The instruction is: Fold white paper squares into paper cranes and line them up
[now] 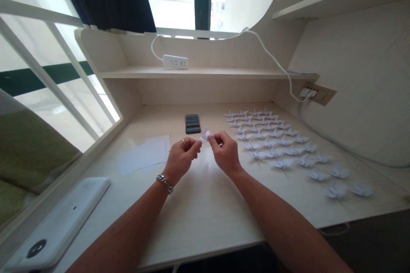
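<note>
A small folded piece of white paper [205, 135] is held up between my two hands above the desk. My left hand [183, 155] pinches its left side between thumb and forefinger; a ring and a chain bracelet are on that arm. My right hand [225, 149] grips the paper's right side, thumb against forefinger. Part of the paper is hidden by the fingertips. To the right, several white paper cranes [273, 153] stand in rows on the desk. White paper sheets [141, 155] lie flat beside my left hand.
Behind my hands lies a dark phone-like object [192, 124]. A long white device [60, 222] rests at the left edge of the desk [205, 222]. The power strip [175, 62] sits on a shelf [218, 73] at the back. A cable [346, 145] runs along the right wall.
</note>
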The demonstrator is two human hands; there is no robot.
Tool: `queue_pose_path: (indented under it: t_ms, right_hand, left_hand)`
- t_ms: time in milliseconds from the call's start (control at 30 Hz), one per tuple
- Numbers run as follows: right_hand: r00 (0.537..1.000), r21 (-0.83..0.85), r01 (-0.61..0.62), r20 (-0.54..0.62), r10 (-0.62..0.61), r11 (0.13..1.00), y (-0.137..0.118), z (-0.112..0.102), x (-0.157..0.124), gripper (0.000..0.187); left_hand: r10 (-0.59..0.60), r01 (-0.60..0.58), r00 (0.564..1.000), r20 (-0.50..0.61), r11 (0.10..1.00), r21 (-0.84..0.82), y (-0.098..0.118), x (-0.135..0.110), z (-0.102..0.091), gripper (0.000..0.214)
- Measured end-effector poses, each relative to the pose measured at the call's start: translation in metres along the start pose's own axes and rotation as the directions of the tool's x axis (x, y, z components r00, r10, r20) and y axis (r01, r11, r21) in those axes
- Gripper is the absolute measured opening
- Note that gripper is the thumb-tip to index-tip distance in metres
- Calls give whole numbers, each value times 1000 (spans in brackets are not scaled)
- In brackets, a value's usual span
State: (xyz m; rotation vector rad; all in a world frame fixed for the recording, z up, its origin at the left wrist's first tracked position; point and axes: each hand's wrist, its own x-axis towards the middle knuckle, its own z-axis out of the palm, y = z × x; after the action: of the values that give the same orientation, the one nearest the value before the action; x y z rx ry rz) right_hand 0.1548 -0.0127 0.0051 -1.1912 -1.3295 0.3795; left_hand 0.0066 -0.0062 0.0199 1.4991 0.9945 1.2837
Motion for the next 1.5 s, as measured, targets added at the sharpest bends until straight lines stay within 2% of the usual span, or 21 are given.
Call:
queue_pose_path:
  t_ms: [133,267,333,400,467,533,633,733,867,1033,1233,1500]
  right_hand:
    - [998,-6,-35,-47,35,999,2,-2,4,23]
    - [996,-28,-47,-80,45,998,8,-7,9,24]
    - [993,-47,-79,-96,75,996,12,-9,11,23]
    - [989,-81,-121,-95,113,989,16,-11,10,23]
    - [987,-109,-144,-83,136,984,20,-14,5,21]
    - [987,-123,-151,-70,143,981,23,-20,-3,20]
    - [985,-163,-165,-69,155,973,25,-38,-24,18]
    - [977,-265,-210,-88,193,941,25,-65,-51,15]
    - [952,-371,-297,-187,242,880,26,-104,-80,16]
    - [904,-497,-416,-314,288,762,29,-132,-87,17]
    - [865,-552,-499,-364,345,669,31,-135,-76,16]
    - [858,-625,-514,-370,358,587,32,-132,-73,17]
  left_hand:
    - [48,-47,999,15,997,-60,4,-2,1,24]
    - [-7,9,999,46,999,-47,-5,2,-1,26]
    - [-81,75,992,96,995,62,-15,6,-3,28]
    - [-149,101,976,159,956,276,-24,10,-5,25]
    - [-121,28,973,197,908,417,-30,12,-7,18]
    - [-103,-12,970,218,882,471,-32,12,-7,19]
    - [-84,-44,968,235,870,491,-32,11,-5,21]
    - [-83,-37,969,234,882,470,-31,11,-4,20]
    - [-66,-50,972,227,882,469,-31,10,-2,20]
    - [-88,-88,963,256,793,603,-30,10,-1,29]
    - [-114,-108,951,289,751,652,-28,11,-1,34]
    - [-113,-126,946,304,736,665,-30,12,-1,36]
